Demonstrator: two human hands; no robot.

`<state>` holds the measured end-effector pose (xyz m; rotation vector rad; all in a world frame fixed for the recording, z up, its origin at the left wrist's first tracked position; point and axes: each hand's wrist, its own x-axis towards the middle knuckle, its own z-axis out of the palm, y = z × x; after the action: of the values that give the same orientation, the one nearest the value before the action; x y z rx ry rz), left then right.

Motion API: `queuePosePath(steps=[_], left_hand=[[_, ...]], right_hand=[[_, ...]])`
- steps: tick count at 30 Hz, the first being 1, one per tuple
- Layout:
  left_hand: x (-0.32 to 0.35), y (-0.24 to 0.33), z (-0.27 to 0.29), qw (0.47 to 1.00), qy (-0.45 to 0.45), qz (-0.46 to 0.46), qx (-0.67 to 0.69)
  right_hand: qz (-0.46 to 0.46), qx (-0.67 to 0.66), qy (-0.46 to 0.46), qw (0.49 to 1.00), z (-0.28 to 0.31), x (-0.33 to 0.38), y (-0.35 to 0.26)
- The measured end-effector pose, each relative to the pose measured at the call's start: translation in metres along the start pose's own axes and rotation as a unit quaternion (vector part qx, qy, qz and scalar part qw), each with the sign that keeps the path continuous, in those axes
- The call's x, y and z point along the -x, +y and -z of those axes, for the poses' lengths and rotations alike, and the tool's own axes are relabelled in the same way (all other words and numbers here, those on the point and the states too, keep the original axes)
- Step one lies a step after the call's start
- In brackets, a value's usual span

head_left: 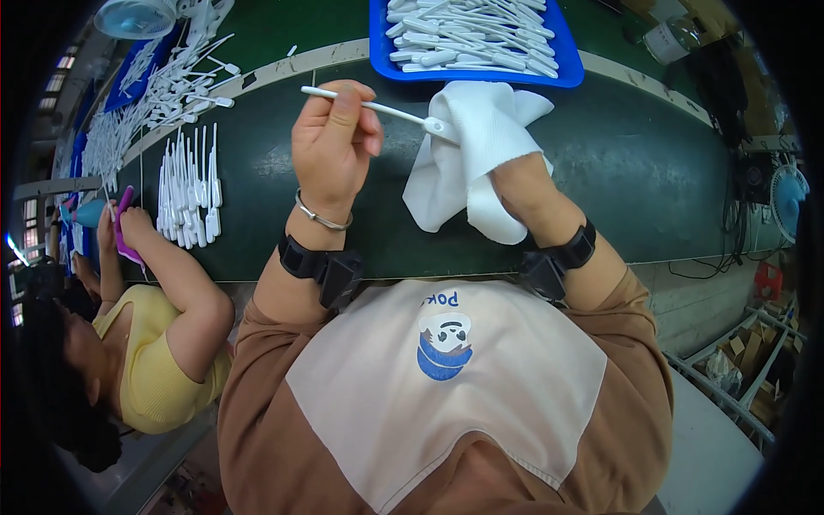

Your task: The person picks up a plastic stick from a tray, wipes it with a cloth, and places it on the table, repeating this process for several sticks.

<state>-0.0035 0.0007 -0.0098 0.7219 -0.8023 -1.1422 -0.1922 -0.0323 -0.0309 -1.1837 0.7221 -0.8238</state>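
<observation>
My left hand point(337, 142) pinches the thin shaft of a white plastic stick point(390, 112) between thumb and fingers. The stick lies nearly level, its tip poking out left of my thumb. Its wider, flattened end points right and goes into the folds of a white cloth point(481, 129). That cloth drapes over my right hand point(515, 180) and hides its fingers; it is gathered around the stick's wide end. A blue tray point(566, 73) heaped with similar white sticks stands just beyond the cloth.
Left on the dark green table point(635, 189) lies a row of white sticks point(190, 189), with a loose pile point(163, 103) behind it. A co-worker in a yellow top point(163, 352) sits at the left, holding something purple point(127, 225). A clear bottle point(669, 40) stands far right.
</observation>
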Motion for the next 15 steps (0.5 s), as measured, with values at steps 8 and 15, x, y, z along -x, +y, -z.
queuePosePath(steps=[8, 15], left_hand=[[0.013, -0.01, -0.01, 0.988, -0.084, 0.008, -0.131], [0.0, 0.01, 0.008, 0.979, -0.165, -0.056, -0.104]], right_hand=[[0.219, 0.325, -0.017, 0.92, 0.002, -0.002, 0.0], [0.063, -0.032, -0.012, 0.997, 0.007, 0.008, -0.018]])
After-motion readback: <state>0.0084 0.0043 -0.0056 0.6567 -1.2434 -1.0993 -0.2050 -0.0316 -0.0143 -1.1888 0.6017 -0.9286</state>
